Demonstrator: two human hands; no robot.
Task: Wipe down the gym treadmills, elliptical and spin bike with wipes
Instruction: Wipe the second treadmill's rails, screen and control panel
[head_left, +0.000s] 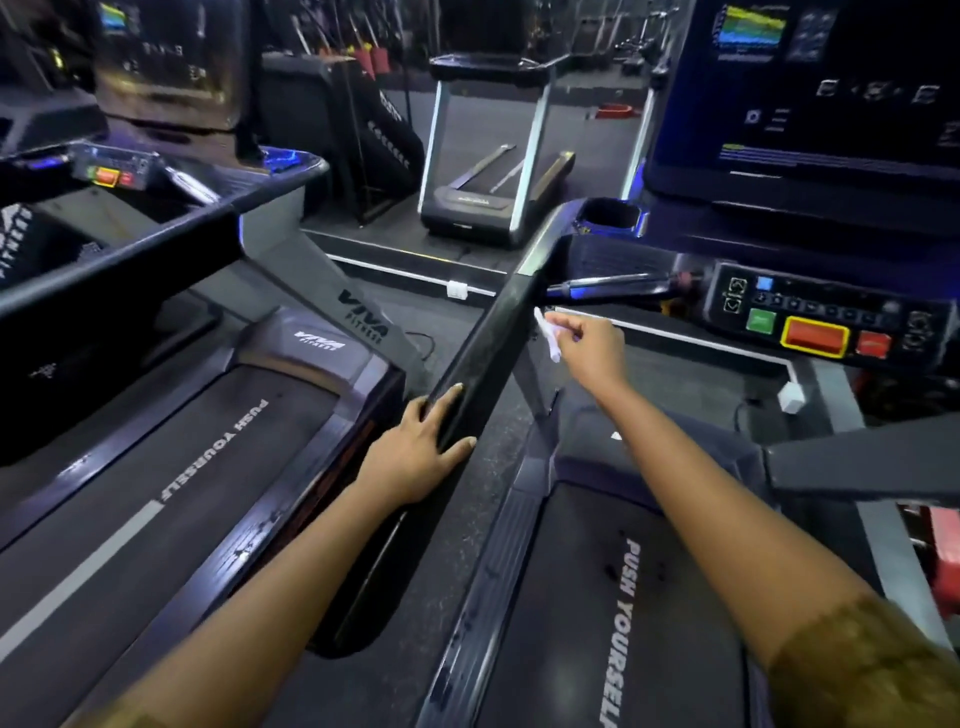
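left hand (415, 447) grips handrail (493, 343); right hand (592, 348) pinches wipe (548, 332).

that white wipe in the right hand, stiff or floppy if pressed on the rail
Probably floppy: the wipe shows as a thin crumpled strip pinched by the right hand. Likely very light, since that pinch alone carries it. Pressed on the glossy handrail, it would likely bunch or slide rather than hold shape.

Glossy black handrail (488, 353), matt belt (670, 597)
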